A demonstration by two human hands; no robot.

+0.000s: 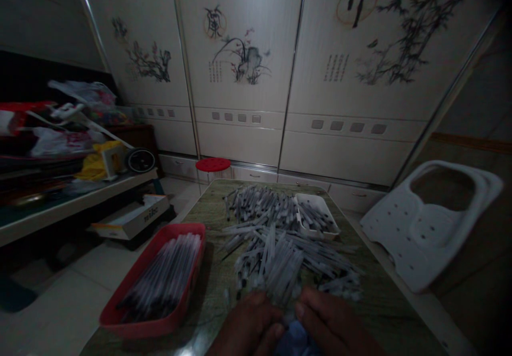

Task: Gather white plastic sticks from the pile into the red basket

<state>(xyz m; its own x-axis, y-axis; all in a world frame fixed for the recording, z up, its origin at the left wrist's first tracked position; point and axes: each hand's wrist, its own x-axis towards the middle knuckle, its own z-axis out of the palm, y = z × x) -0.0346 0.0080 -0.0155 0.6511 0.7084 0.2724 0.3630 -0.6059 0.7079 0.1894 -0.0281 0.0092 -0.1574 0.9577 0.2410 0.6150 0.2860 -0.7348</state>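
a packed bed of thin pen refills is lying mostly side by side in a red plastic tray on the left of the tabletop, though the dim light is making their exact kind hard to confirm. a smaller batch is sitting in a white tray near the far edge, and a large loose heap is spreading across the middle of the tabletop, its pieces lying crossed and pointing every way. the left hand and right hand are coming in from the near edge, side by side, knuckles up and fingers curling inward toward each other, close to the near end of the heap and almost meeting. a crumpled blue cloth is showing just below and between them. the grip of each hand is looking partly closed, but the fingers are hiding whatever may lie inside, so i cannot tell whether either is holding a refill. a white plastic seat is leaning just right of the tabletop, a small red stool is standing beyond it, and painted wardrobe doors are filling the back wall
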